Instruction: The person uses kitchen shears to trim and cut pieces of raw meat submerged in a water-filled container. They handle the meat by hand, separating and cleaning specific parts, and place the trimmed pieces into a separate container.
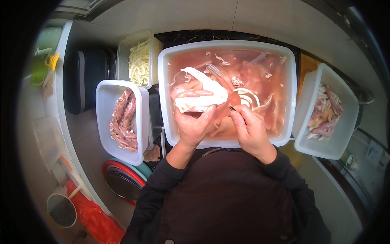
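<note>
A large white plastic tub [292,91] full of reddish water and pieces of raw poultry lies before me. My left hand [195,123] holds a pale piece of raw poultry [201,102] above the water, with its fingers beneath and the thumb at its lower edge. Just to the right, my right hand [249,128] pinches a small dark tool [232,108], mostly hidden by the fingers; its kind cannot be told. Pale curved strips [248,99] show in the water beyond that hand.
Left of the tub stand a white bin [102,128] with long strips of raw meat and a clear container [122,61] of pale shredded pieces. At the right a tilted white bin [344,122] holds more meat. Stacked coloured basins [128,180] sit at lower left.
</note>
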### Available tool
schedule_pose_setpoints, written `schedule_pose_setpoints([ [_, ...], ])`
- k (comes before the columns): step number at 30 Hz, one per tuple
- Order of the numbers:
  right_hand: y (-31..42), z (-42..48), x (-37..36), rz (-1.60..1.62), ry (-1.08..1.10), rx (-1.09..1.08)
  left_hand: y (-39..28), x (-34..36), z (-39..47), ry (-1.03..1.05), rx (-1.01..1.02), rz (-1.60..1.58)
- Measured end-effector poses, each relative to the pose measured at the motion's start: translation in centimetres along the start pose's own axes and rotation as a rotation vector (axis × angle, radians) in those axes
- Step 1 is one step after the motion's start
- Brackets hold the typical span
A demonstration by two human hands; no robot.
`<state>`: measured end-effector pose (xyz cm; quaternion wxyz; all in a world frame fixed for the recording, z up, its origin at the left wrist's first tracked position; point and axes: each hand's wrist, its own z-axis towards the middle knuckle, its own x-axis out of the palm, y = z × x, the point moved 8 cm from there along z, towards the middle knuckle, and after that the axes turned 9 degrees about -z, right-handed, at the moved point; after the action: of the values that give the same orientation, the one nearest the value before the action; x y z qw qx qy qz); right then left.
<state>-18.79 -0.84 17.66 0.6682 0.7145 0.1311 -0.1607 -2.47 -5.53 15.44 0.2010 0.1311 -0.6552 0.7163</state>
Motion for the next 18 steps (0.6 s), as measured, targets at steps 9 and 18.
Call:
schedule_pose_setpoints([
  [9, -2.8, 0.1, 3.8, 1.108, 0.178, 0.478, 0.7, 1.7, -1.8, 0.044, -0.055, 0.030],
  [18, -4.3, 0.9, 1.8, 0.778, -0.056, 0.399, 2.5, 2.4, -2.3, 0.043, -0.398, -0.123],
])
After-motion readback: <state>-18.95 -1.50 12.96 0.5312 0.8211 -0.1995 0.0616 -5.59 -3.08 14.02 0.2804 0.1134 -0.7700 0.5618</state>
